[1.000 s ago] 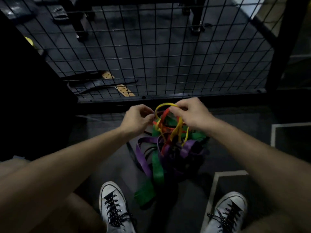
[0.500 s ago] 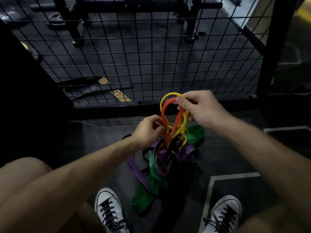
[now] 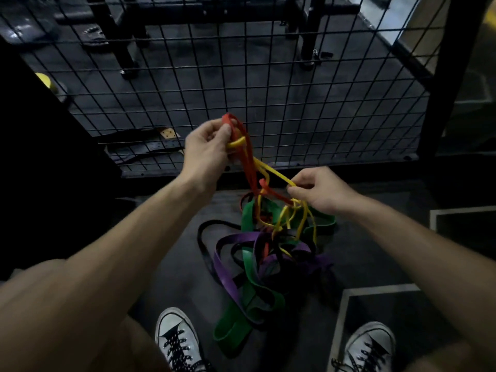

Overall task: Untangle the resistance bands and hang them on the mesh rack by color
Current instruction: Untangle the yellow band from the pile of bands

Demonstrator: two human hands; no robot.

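A tangle of resistance bands lies on the dark floor between my feet: green bands (image 3: pixel 249 267), purple bands (image 3: pixel 228 280), a black band (image 3: pixel 204 245), thin yellow bands (image 3: pixel 288 224) and a red band (image 3: pixel 248 162). My left hand (image 3: pixel 208 146) is raised in front of the mesh rack (image 3: pixel 295 89) and grips the top loops of the red band and a yellow band. My right hand (image 3: pixel 314 193) is lower and to the right, pinching a yellow strand stretched from the left hand. The lower ends stay knotted in the pile.
The black mesh rack stands upright just beyond the pile, with a thick black post (image 3: pixel 445 76) at its right. My two white sneakers (image 3: pixel 177 342) (image 3: pixel 367 347) flank the pile. White floor lines (image 3: pixel 375 289) run at the right. Gym equipment legs show behind the mesh.
My left hand has taken the red and yellow loops and risen up-left toward the mesh. My right hand let go of the top loops and dropped lower right onto a yellow strand.
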